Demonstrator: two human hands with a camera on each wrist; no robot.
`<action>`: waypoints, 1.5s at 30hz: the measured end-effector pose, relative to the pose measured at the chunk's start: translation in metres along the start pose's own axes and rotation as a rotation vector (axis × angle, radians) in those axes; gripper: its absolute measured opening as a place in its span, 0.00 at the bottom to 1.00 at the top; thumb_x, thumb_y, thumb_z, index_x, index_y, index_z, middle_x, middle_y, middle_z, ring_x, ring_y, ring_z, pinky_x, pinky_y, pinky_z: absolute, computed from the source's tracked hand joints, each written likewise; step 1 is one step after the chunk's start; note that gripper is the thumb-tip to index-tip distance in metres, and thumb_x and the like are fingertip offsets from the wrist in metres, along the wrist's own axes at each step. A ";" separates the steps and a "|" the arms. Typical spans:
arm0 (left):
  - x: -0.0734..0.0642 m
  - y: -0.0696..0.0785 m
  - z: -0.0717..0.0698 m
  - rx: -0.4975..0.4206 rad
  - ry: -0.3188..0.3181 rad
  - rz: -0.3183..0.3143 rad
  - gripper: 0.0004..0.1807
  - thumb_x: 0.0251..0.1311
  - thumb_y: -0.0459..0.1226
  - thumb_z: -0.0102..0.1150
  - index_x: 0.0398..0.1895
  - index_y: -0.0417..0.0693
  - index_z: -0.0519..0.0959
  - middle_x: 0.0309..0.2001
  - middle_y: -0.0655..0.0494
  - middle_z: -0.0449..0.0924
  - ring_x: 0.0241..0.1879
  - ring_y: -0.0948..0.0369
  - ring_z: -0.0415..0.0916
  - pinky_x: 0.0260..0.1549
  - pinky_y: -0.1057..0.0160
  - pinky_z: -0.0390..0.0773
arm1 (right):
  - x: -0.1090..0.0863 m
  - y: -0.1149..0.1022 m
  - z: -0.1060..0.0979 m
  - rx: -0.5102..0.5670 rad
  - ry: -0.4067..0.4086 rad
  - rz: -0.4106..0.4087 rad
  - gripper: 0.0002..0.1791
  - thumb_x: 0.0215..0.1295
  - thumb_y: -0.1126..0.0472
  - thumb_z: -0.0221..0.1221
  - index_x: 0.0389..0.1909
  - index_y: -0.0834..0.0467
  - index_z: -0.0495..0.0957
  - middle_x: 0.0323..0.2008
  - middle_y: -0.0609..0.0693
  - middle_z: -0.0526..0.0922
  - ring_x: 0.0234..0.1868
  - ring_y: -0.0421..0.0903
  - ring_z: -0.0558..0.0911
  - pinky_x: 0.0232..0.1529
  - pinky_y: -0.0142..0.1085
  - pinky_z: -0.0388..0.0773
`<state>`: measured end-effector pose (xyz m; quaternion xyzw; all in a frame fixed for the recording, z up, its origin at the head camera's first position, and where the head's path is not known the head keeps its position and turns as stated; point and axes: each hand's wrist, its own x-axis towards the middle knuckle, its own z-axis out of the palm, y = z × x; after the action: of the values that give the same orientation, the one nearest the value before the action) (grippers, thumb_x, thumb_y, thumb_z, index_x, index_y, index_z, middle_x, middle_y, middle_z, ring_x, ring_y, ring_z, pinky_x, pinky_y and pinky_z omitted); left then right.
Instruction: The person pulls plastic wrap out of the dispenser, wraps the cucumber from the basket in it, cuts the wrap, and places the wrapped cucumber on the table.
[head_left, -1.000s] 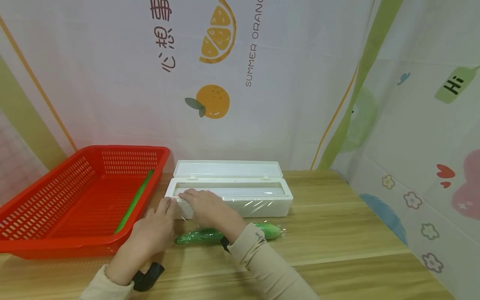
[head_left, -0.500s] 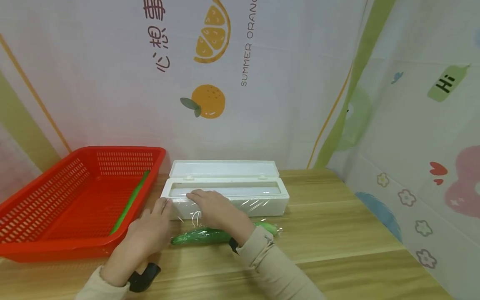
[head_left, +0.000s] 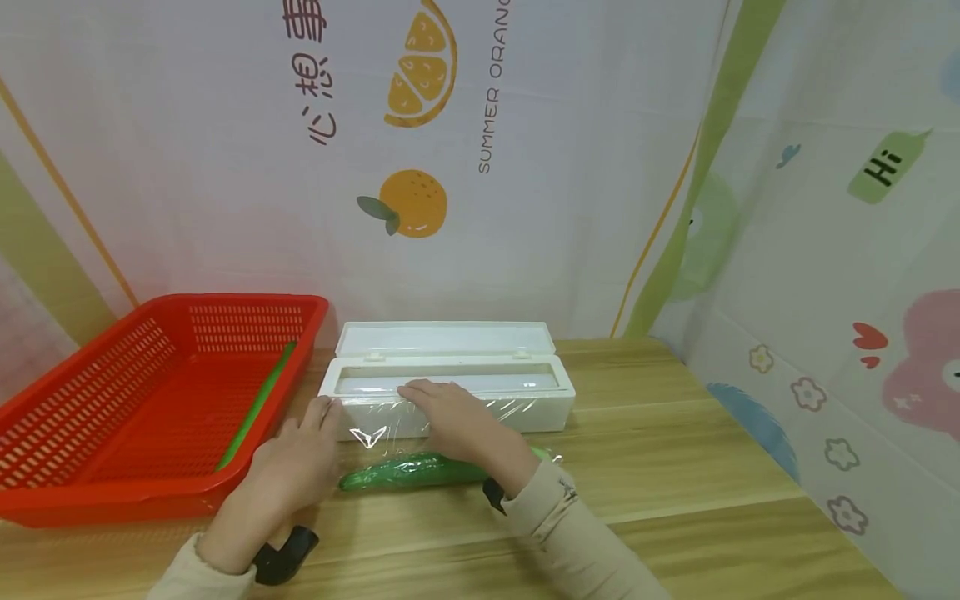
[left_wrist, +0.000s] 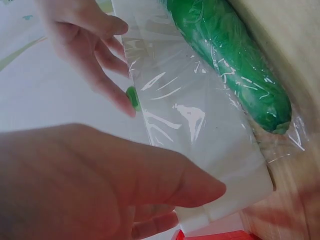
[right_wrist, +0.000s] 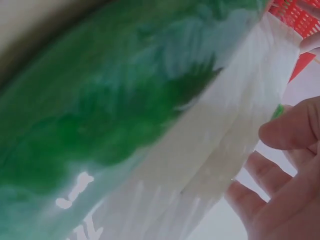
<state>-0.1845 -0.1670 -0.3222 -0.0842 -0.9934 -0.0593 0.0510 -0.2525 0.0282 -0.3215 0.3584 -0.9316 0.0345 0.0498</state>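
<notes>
A white cling film box stands on the wooden table, its lid raised at the back and a pale roll inside. Clear cling film hangs down its front. Close before it lies a green cucumber wrapped in film, partly hidden behind the right forearm. My left hand grips the box's front left corner, thumb over the front and fingers at the end. My right hand reaches over the front top edge near the middle, one extended finger touching a small green slide cutter.
A red plastic basket with slotted walls stands at the left, close beside my left forearm. Inside it, along the right wall, lies a long green thing. A printed white curtain hangs right behind the box.
My right hand has moved to the right along the box's front edge. The left hand stays at the corner. The whole head view has shifted slightly.
</notes>
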 end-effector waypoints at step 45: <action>0.002 0.003 -0.001 0.004 -0.054 -0.046 0.43 0.49 0.36 0.65 0.66 0.31 0.55 0.64 0.37 0.54 0.48 0.38 0.67 0.29 0.47 0.74 | -0.015 0.037 0.007 0.082 0.371 0.034 0.08 0.64 0.62 0.55 0.40 0.57 0.82 0.38 0.47 0.84 0.40 0.46 0.80 0.46 0.36 0.76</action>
<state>-0.1856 -0.1641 -0.3211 -0.0629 -0.9962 -0.0561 0.0229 -0.2668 0.0650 -0.3314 0.3319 -0.9102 0.1386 0.2054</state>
